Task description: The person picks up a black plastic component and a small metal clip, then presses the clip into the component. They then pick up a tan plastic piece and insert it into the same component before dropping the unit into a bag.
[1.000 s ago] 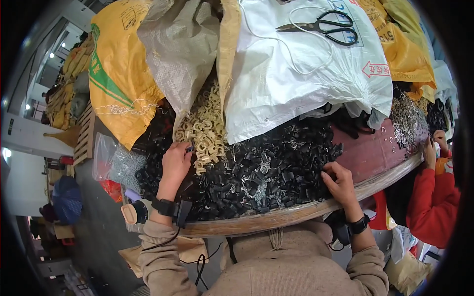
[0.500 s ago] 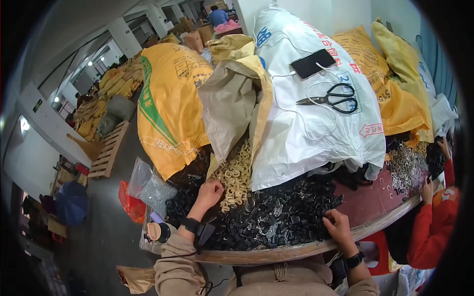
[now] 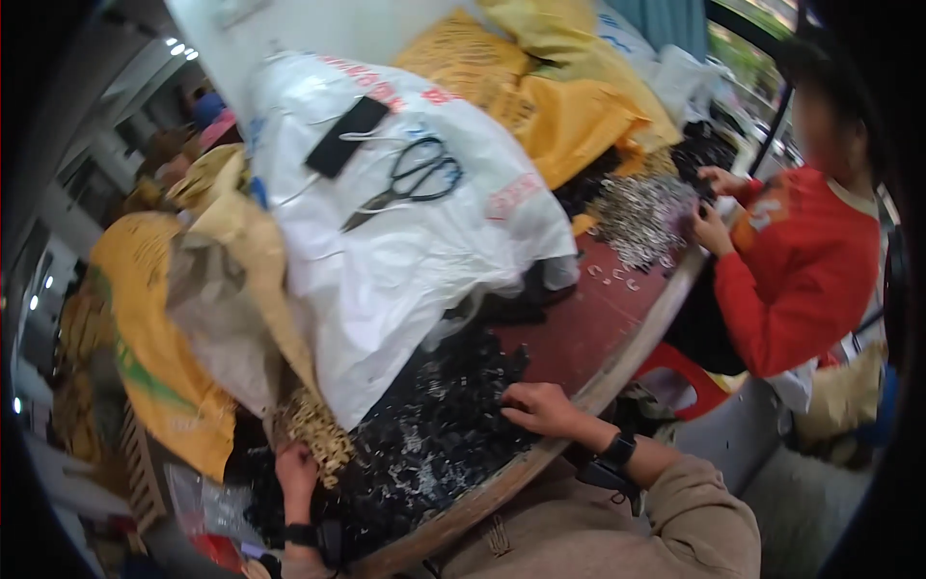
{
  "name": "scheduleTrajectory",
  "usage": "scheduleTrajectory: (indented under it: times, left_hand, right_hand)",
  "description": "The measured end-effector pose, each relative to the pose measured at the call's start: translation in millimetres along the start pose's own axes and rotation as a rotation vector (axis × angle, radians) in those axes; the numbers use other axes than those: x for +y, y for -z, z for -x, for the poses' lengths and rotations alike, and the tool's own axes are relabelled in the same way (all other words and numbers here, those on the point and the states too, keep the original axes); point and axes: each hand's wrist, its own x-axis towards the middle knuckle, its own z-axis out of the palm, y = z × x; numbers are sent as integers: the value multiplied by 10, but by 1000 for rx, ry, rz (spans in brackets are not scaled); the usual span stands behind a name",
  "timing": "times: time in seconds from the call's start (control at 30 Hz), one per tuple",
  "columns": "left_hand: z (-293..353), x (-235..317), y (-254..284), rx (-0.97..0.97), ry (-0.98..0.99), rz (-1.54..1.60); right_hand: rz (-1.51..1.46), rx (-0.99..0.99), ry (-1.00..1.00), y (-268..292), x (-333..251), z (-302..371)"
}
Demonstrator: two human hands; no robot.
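Observation:
My left hand (image 3: 297, 470) is at the left side of a small heap of beige, loop-like pieces (image 3: 323, 436). Its fingers are curled, and whatever they hold is hidden. The heap lies at the mouth of a beige-lined sack (image 3: 220, 318). Across the middle of the table spreads a pile of small black pieces (image 3: 424, 439), with some silvery bits among them. At that pile's right edge rests my right hand (image 3: 548, 409), fingers loosely bent and apart, with nothing seen between them. Motion blurs the view.
A full white sack (image 3: 415, 261) carries a phone (image 3: 347, 137), a white cable and black-handled scissors (image 3: 410, 183). Yellow sacks (image 3: 154, 318) flank it. At right, a person in red (image 3: 796, 275) works beside silvery metal pieces (image 3: 641, 212). The curved table edge (image 3: 617, 381) runs before me.
The view has swung right and tilted, bringing the person in red further in. My left hand stays by the beige pieces. My right hand stays at the black pile's edge, its fingers less curled.

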Motion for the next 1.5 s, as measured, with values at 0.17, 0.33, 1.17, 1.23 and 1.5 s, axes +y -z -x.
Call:
scheduleTrajectory:
  times: [0.17, 0.33, 1.17, 1.23, 1.5]
  left_hand:
    - [69, -78, 151, 104, -5, 249]
    - [-43, 66, 454, -4, 399, 989]
    - [282, 2518, 203, -751, -115, 1613]
    - [277, 2526, 154, -741, -152, 1662]
    - [187, 2301, 315, -788, -10, 1459]
  right_hand:
    - [31, 5, 68, -25, 52, 82]
    - [15, -3, 97, -28, 153, 97]
    - [-646, 7, 200, -227, -347, 348]
    - [-587, -145, 237, -176, -270, 344]
    - [-323, -208, 113, 96, -504, 354]
